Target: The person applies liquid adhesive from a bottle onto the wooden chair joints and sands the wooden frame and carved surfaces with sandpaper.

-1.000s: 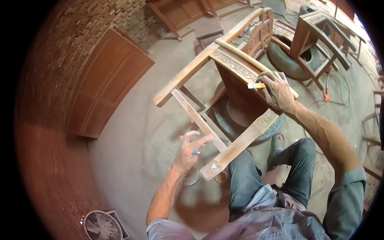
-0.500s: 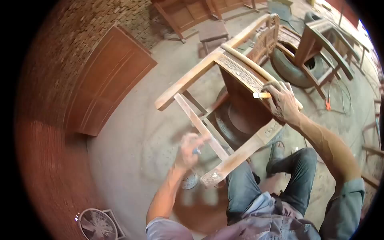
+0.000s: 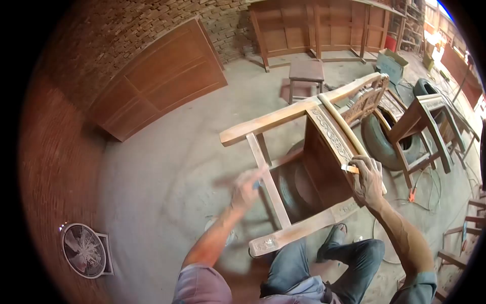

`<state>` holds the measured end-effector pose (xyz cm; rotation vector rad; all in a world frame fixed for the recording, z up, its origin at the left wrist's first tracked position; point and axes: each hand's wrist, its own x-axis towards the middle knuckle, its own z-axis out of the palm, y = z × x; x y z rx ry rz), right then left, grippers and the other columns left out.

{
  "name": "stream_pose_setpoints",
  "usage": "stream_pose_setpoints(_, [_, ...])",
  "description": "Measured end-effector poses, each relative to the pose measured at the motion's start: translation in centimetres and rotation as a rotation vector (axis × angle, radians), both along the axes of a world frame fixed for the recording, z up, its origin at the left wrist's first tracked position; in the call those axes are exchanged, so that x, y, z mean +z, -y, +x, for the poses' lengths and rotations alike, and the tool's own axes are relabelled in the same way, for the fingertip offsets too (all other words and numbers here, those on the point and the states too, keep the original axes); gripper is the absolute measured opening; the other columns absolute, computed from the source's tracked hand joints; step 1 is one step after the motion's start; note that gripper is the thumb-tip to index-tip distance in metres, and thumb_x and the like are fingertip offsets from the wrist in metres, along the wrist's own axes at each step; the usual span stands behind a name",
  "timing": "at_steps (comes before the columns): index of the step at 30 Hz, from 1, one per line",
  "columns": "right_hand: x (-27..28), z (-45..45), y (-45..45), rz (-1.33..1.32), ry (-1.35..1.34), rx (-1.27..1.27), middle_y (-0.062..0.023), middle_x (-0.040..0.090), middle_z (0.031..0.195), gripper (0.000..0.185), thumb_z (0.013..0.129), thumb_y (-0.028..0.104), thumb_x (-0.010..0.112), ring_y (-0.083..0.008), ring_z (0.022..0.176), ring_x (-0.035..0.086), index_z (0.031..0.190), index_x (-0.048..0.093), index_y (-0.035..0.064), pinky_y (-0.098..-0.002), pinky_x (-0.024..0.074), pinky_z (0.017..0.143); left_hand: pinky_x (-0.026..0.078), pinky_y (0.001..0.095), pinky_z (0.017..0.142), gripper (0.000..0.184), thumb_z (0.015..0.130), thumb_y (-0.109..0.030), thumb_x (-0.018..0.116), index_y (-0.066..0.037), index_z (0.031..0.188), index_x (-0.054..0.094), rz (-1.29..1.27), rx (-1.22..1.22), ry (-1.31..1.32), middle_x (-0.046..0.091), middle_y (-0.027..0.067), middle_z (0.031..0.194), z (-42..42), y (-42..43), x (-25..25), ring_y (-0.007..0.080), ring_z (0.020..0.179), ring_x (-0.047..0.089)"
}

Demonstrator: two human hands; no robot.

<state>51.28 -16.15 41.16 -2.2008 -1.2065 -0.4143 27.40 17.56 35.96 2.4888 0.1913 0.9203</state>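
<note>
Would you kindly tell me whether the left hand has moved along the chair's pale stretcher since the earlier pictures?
Yes: against the pale stretcher, the left hand has moved away from the carved near leg, toward the far leg.

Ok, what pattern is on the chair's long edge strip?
The edge strip has a row of carved, curling scrolls; best seen in the head view.

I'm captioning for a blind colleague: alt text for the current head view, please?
A person's right hand rests on a tipped wooden chair, holding an orange-and-white tool; the blurred left hand is at a crossbar. A tire shows through the chair; a wooden panel stands near a brick wall.
</note>
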Motion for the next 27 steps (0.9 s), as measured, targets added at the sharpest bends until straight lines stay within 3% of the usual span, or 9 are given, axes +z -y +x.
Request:
stream_pose_setpoints(2, [-0.2,0.0,-0.1,-0.02,0.0,-0.026,-0.0083,0.068,0.121,0.024,0.086,0.009,0.069,-0.0324,0.113,0.062,0.11,0.069,0.0103,-0.0458,0.0435,0.101,0.058,0.0493,0.084,0.064,0.083,0.01,0.054,-0.015,0.139,0.07,0.053,-0.054,0.014,0.074,0.0178,0.116,-0.6,0.5,-0.8,0.0415,0.099,0.071])
stream_pose_setpoints(6, [0.3,-0.2,-0.2,-0.02,-0.014,-0.005,-0.0085,0.068,0.122,0.026,0.085,0.009,0.069,-0.0323,0.114,0.062,0.11,0.069,0.0106,-0.046,0.0431,0.101,0.058,0.0535,0.082,0.063,0.083,0.01,0.054,-0.019,0.137,0.072,-0.08,0.17,0.016,0.074,0.0215,0.114,4.9,-6.8,-1.0,0.0438,0.103,0.072])
stream_pose_setpoints(10, [0.1,0.0,-0.1,-0.027,-0.01,-0.004,-0.0085,0.067,0.122,0.026,0.084,0.008,0.069,-0.032,0.114,0.062,0.11,0.069,0.0108,-0.046,0.0427,0.101,0.059,0.0515,0.084,0.058,0.087,0.007,0.056,-0.018,0.137,0.071,-0.034,0.164,-0.076,0.075,0.0171,0.119,2.2,-1.9,-2.0,0.0427,0.104,0.072])
stream_pose_setpoints(11, [-0.1,0.0,-0.2,-0.02,-0.007,-0.012,-0.0083,0.067,0.121,0.026,0.084,0.007,0.068,-0.0316,0.114,0.062,0.11,0.069,0.0108,-0.046,0.0423,0.1,0.059,0.0508,0.084,0.058,0.089,0.005,0.057,-0.019,0.139,0.07,-0.024,0.072,0.096,0.075,0.0183,0.119,2.6,-1.7,-1.5,0.0433,0.102,0.072])
stream_pose_setpoints(15, [0.5,-0.4,-0.1,-0.036,-0.021,-0.009,-0.0084,0.067,0.121,0.027,0.083,0.007,0.068,-0.0316,0.114,0.062,0.11,0.069,0.0105,-0.0462,0.042,0.1,0.059,0.0491,0.084,0.053,0.093,0.0,0.06,-0.022,0.141,0.069,-0.116,0.271,-0.009,0.076,0.0182,0.112,6.6,-7.0,-1.9,0.042,0.1,0.072])
stream_pose_setpoints(18, [0.1,-0.1,0.0,-0.017,-0.001,0.0,-0.0086,0.068,0.12,0.028,0.083,0.006,0.068,-0.0319,0.114,0.062,0.111,0.069,0.0103,-0.0463,0.042,0.1,0.059,0.0491,0.084,0.05,0.094,-0.001,0.059,-0.021,0.138,0.07,-0.12,0.199,-0.002,0.077,0.0162,0.114,4.0,-1.8,-2.2,0.0421,0.101,0.072])
stream_pose_setpoints(19, [-0.2,0.2,-0.1,-0.021,0.0,0.001,-0.0088,0.068,0.121,0.029,0.083,0.005,0.067,-0.0321,0.114,0.062,0.111,0.069,0.0101,-0.0462,0.0421,0.1,0.059,0.0507,0.084,0.051,0.093,0.0,0.059,-0.019,0.139,0.069,-0.069,0.112,0.139,0.075,0.0178,0.118,3.4,-0.8,-2.4,0.0434,0.101,0.072])
stream_pose_setpoints(23, [0.3,-0.2,0.0,-0.009,-0.016,0.009,-0.0089,0.068,0.12,0.028,0.083,0.004,0.067,-0.0324,0.113,0.062,0.111,0.07,0.0097,-0.0458,0.0424,0.1,0.058,0.052,0.087,0.056,0.089,0.004,0.055,-0.016,0.141,0.067,-0.154,0.286,0.079,0.071,0.0214,0.124,5.9,-5.9,-1.9,0.0473,0.106,0.069])
stream_pose_setpoints(27, [-0.1,0.0,-0.1,-0.005,-0.018,0.008,-0.0088,0.068,0.12,0.027,0.083,0.005,0.067,-0.0324,0.113,0.062,0.11,0.07,0.0101,-0.0459,0.0425,0.1,0.057,0.0535,0.085,0.061,0.087,0.006,0.053,-0.018,0.14,0.068,-0.19,0.335,-0.071,0.074,0.0216,0.116,3.9,-2.5,-2.1,0.0469,0.104,0.069])
